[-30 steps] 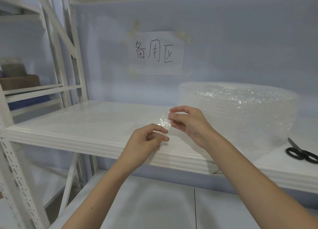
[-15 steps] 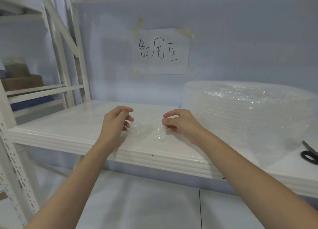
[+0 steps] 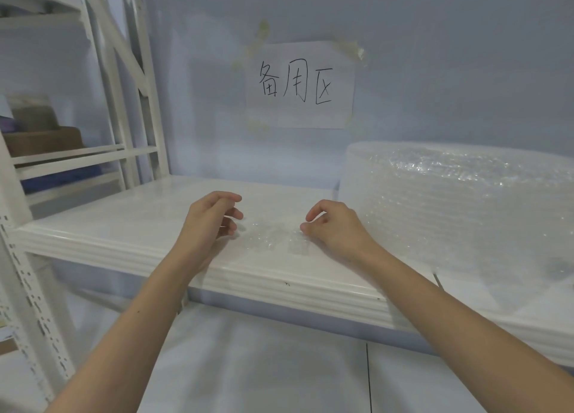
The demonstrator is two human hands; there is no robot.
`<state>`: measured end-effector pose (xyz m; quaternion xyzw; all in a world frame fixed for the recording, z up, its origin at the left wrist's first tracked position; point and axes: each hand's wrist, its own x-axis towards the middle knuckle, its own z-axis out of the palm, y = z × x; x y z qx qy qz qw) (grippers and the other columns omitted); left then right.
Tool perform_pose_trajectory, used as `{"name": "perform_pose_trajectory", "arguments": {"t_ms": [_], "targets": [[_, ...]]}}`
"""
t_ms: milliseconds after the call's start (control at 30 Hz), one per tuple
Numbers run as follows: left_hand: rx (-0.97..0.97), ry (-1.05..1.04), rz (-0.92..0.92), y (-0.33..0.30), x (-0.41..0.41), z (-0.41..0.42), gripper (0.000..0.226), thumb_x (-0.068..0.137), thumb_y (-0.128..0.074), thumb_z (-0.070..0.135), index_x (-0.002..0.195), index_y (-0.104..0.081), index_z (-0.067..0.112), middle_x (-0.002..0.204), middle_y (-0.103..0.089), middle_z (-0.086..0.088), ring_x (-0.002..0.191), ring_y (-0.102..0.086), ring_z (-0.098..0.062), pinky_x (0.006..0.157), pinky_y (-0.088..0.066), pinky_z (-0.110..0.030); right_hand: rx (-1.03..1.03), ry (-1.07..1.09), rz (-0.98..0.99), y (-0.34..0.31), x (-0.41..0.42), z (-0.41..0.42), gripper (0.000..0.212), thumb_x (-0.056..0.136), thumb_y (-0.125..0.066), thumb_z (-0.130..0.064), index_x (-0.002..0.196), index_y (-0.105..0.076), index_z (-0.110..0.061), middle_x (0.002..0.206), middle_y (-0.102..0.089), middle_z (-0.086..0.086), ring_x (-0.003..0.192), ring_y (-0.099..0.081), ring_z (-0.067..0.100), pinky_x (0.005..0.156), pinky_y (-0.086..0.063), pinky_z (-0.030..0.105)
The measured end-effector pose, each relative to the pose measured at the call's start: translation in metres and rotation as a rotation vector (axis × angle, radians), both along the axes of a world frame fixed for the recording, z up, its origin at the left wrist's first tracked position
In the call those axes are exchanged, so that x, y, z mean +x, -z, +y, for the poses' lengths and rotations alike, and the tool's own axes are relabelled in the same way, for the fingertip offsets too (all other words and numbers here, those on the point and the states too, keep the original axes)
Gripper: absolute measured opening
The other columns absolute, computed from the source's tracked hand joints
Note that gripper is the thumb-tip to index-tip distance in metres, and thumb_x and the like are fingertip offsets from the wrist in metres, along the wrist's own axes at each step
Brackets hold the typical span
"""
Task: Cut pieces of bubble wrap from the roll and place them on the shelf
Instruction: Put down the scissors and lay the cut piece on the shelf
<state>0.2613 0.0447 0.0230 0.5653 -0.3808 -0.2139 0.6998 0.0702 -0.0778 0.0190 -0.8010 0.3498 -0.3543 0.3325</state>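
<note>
Head view. A cut piece of bubble wrap [image 3: 273, 237] lies flat on the white shelf [image 3: 130, 226], near its front edge, between the two hands. The left hand [image 3: 208, 223] hovers at the piece's left edge, fingers loosely curled with nothing in its grip; whether it touches the wrap cannot be told. The right hand [image 3: 334, 226] is at the piece's right edge, fingers loosely curled, thumb and forefinger apart, fingertips [image 3: 306, 228] at or on the wrap; contact cannot be confirmed and the grip holds nothing visible. The bubble wrap roll [image 3: 459, 207] lies on the same shelf to the right, just beside the right hand, its loose end trailing toward the shelf front. A paper sign [image 3: 299, 84] with handwritten characters is taped to the wall behind. Adjacent white racking [image 3: 102, 108] stands at left, holding blurred brown items.
</note>
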Motion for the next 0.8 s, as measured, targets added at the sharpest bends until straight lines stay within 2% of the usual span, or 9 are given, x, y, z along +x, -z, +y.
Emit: {"name": "perform_pose_trajectory", "arguments": {"t_ms": [100,200,267,400,500,567,667,800], "targets": [[0.006,-0.004,-0.008,0.000,0.000,0.000,0.024,0.096,-0.046,0.007,0.101,-0.069,0.008,0.077,-0.063,-0.010,0.056,-0.051,-0.019,0.053,-0.048,-0.023,-0.084,0.017,0.063,0.000,0.000,0.000,0.013,0.084,-0.069,-0.024,0.087,-0.064,-0.012,0.083,-0.068,0.005,0.068,-0.058,0.018,0.052,-0.043,0.021],[0.005,-0.017,-0.013,0.000,0.000,0.000,0.024,0.096,-0.046,0.007,0.103,-0.069,0.007,0.078,-0.063,-0.010,0.056,-0.051,-0.020,0.053,-0.048,-0.023,-0.161,0.027,0.140,0.002,0.000,-0.001,0.016,0.086,-0.066,-0.026,0.087,-0.064,-0.010,0.093,-0.067,0.006,0.083,-0.061,0.021,0.061,-0.043,0.022],[0.002,-0.022,-0.015,0.000,-0.001,0.000,0.024,0.096,-0.046,0.007,0.103,-0.069,0.007,0.077,-0.063,-0.010,0.055,-0.050,-0.019,0.052,-0.048,-0.022,-0.185,0.023,0.172,0.003,0.000,-0.002,0.016,0.086,-0.066,-0.027,0.090,-0.062,-0.012,0.097,-0.064,0.006,0.088,-0.059,0.022,0.066,-0.044,0.027],[0.001,-0.022,-0.011,0.000,-0.002,0.000,0.024,0.098,-0.046,0.007,0.103,-0.069,0.006,0.078,-0.063,-0.011,0.057,-0.051,-0.019,0.052,-0.049,-0.022,-0.261,0.024,0.206,0.003,0.000,-0.001,0.013,0.087,-0.065,-0.026,0.087,-0.062,-0.014,0.100,-0.056,0.005,0.091,-0.052,0.019,0.070,-0.039,0.029],[0.003,-0.031,-0.010,0.000,-0.002,0.001,0.023,0.097,-0.047,0.008,0.102,-0.069,0.007,0.078,-0.063,-0.011,0.057,-0.051,-0.020,0.051,-0.050,-0.021,-0.304,0.011,0.270,0.002,0.000,0.003,0.027,0.091,-0.059,-0.026,0.081,-0.069,-0.003,0.091,-0.065,0.011,0.086,-0.060,0.025,0.070,-0.046,0.034],[0.004,-0.034,-0.013,0.000,-0.002,0.001,0.023,0.097,-0.047,0.008,0.101,-0.070,0.007,0.078,-0.062,-0.011,0.057,-0.051,-0.020,0.051,-0.049,-0.021,-0.299,0.008,0.283,0.001,-0.002,0.005,0.035,0.092,-0.057,-0.032,0.080,-0.069,-0.002,0.089,-0.068,0.012,0.084,-0.063,0.026,0.072,-0.051,0.036],[0.009,-0.037,-0.023,0.001,-0.001,0.001,0.024,0.098,-0.046,0.008,0.100,-0.070,0.009,0.080,-0.063,-0.011,0.058,-0.051,-0.020,0.054,-0.050,-0.023,-0.273,-0.025,0.319,0.002,-0.006,0.009,0.038,0.084,-0.058,-0.049,0.090,-0.072,-0.013,0.096,-0.065,0.004,0.089,-0.062,0.020,0.079,-0.052,0.035],[0.015,-0.052,-0.029,0.001,0.000,0.001,0.025,0.098,-0.045,0.008,0.101,-0.070,0.009,0.080,-0.063,-0.011,0.058,-0.052,-0.019,0.053,-0.050,-0.021,-0.313,-0.063,0.386,0.006,-0.009,0.011,0.057,0.080,-0.055,-0.063,0.113,-0.068,-0.019,0.110,-0.053,-0.004,0.104,-0.050,0.013,0.088,-0.043,0.029]]}}
